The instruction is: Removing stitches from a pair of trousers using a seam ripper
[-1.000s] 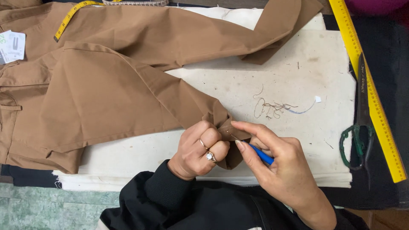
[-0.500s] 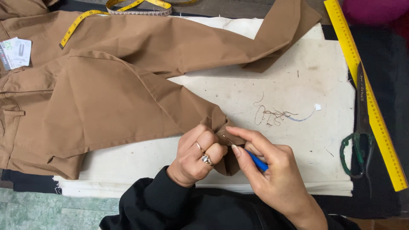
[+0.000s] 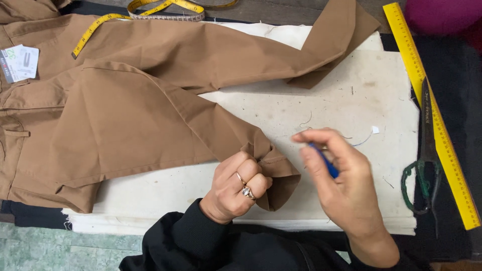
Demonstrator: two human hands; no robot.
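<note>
Trousers (image 3: 140, 100) in brown cloth lie spread over the pale padded board (image 3: 351, 100), waist end at your far left with a paper tag (image 3: 19, 62) on it, one leg running up to the top right and the other slanting down toward you. A yellow tape measure (image 3: 150, 10) curls along the top edge, partly on the cloth.

Your left hand (image 3: 236, 188) is closed tight on the hem (image 3: 273, 173) of the near leg, fingers curled under and thumb on top, pinching the turned-up edge just above the front of the board. It bears two rings.

Your right hand (image 3: 341, 185) hangs just beside the hem, lifted clear of the cloth and blurred. Thumb and forefinger are nipped on a small blue tool (image 3: 326, 163); its tip is too blurred to tell what sort it is. A few loose threads (image 3: 361, 140) lie on the board behind it.

Judging from the grip, you look to be working along the hem stitching, between one pick and the next. The next move seems to call for bringing the tool's tip back to the stitch line while the left hand keeps the fold taut, and for care not to snag the cloth itself.

Farther right, scissors (image 3: 427, 165) with green handles lie beside a long yellow ruler (image 3: 437, 125) at the board's edge.
</note>
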